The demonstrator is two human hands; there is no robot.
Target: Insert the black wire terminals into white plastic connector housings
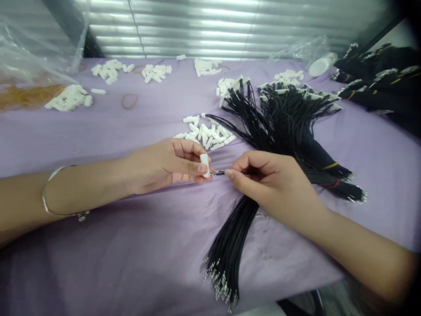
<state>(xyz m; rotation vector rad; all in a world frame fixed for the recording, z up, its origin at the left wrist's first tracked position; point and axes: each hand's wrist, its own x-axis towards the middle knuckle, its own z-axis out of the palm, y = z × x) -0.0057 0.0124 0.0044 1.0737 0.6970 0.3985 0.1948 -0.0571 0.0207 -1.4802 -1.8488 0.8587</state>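
My left hand [182, 162] pinches a small white plastic connector housing [204, 164] between thumb and fingers. From the right, my right hand [268, 177] grips a black wire [219, 173] close to its metal-tipped end. That tip meets the lower right end of the housing; whether it sits inside, I cannot tell. Below my right hand lies a bundle of black wires [232, 241], its silvery terminals fanned toward the table's front edge. Just beyond my left hand is a heap of loose white housings [212, 135].
Black wire bundles with white housings on their ends [286, 118] spread behind my right hand. More white housings [69, 97] lie in piles along the back, near orange rubber bands [28, 95] and a plastic bag [36, 48]. Tied black bundles [384, 70] and a white container [320, 66] are far right.
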